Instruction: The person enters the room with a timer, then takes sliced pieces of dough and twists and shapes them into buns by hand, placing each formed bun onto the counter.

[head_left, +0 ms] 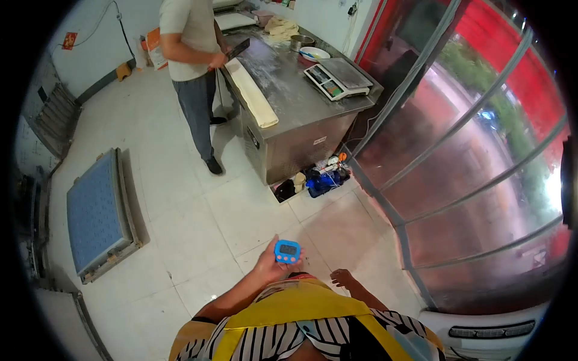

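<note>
Head view: the left hand (270, 266) supports a blue digital timer (288, 251) on the near side of the stainless-steel worktable (301, 114), well apart from it. The left-hand grip is closed around the timer's casing, with fingers along its edge. The timer's face points up toward the camera. The display side points toward the worktable; the pink buttons sit on the side facing away from it. The display's long axis runs crosswise, left to right; the casing is nearly square, so its own long axis cannot be told. The right hand (342, 278) is apart from the timer, also on the worktable's near side, fingers loosely bent.

At the worktable's left edge, a co-worker (191, 45) holds a broad-bladed knife (238, 49) at the far end of a pale dough strip (251, 93). The strip's long axis follows that edge. A digital scale (349, 73) rests at the worktable's right side, near a white bowl (321, 54).
</note>
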Demonstrator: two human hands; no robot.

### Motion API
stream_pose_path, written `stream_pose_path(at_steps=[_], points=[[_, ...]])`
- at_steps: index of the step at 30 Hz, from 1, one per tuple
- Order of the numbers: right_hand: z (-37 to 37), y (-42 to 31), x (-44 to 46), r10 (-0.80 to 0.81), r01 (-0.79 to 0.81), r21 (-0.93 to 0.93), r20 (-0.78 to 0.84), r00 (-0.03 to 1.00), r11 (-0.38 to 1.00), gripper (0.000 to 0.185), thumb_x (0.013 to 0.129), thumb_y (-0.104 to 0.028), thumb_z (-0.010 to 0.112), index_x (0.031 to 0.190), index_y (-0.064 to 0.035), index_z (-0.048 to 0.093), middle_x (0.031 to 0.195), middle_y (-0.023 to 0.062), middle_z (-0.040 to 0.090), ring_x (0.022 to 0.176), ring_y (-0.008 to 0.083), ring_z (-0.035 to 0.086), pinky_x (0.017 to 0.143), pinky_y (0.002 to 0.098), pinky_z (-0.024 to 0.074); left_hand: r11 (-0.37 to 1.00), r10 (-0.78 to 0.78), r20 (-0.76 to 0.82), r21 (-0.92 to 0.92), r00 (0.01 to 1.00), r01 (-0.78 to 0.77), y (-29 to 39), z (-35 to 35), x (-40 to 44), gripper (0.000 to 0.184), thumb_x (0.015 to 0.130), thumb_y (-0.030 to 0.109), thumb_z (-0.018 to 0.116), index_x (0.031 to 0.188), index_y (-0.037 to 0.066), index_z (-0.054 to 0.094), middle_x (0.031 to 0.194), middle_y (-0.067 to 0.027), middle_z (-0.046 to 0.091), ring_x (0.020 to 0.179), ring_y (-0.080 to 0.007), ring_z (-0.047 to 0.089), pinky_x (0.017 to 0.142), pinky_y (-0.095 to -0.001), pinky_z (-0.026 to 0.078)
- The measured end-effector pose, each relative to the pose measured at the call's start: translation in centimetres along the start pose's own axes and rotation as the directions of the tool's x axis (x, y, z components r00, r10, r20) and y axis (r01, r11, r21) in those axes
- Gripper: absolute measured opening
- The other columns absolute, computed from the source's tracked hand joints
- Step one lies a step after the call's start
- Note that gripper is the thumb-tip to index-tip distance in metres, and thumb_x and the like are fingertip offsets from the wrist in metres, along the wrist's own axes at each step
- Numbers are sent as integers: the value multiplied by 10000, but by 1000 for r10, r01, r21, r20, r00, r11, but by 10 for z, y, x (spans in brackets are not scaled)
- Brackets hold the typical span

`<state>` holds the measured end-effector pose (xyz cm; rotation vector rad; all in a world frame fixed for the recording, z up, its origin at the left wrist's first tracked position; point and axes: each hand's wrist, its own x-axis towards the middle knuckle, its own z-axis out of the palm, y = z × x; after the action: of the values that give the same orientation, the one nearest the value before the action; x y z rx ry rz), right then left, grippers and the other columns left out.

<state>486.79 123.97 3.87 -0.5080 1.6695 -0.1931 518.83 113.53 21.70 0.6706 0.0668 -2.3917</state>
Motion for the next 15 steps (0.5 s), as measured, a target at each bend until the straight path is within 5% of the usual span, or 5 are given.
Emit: stream_pose_path(at_steps=[3,6,7,13,15], points=[[-27,-7,39,-32,40,-224,39,999,974,262,820,-240,615,1008,-65,563,850,23,611,686,144,589,579,332,493,995,-98,3,-34,995,98,-12,17,12,725,889,585,319,1189,-66,425,1157,-227,527,993,-332,560,865,-418,469],[-52,-23,67,-107,101,130,46,993,986,287,805,-264,638,999,-62,574,802,31,608,672,142,588,563,324,489,996,-84,7,-40,996,84,-8,34,37,713,894,576,321,1190,-64,427,1155,-228,529,989,-326,561,862,-419,465],[-55,-36,74,-142,142,-6,10,990,990,314,794,-274,652,1010,-59,574,807,37,611,676,136,591,559,306,485,999,-34,-76,-4,997,34,-5,52,45,707,896,568,327,1192,-66,429,1155,-223,532,989,-312,564,861,-404,464],[-93,-75,75,-273,270,196,-12,962,943,321,778,-248,660,1022,-57,575,818,45,616,675,147,605,522,295,471,998,-17,-49,51,999,20,0,109,102,649,914,514,352,1158,-79,447,1089,-237,564,964,-322,577,908,-399,441],[-105,-67,76,-207,210,265,-39,978,941,267,796,-226,625,1022,-95,570,860,36,613,750,174,617,618,336,484,997,-64,-32,44,997,66,-9,111,121,671,916,518,342,1165,-98,440,1114,-237,558,951,-319,587,853,-400,479]])
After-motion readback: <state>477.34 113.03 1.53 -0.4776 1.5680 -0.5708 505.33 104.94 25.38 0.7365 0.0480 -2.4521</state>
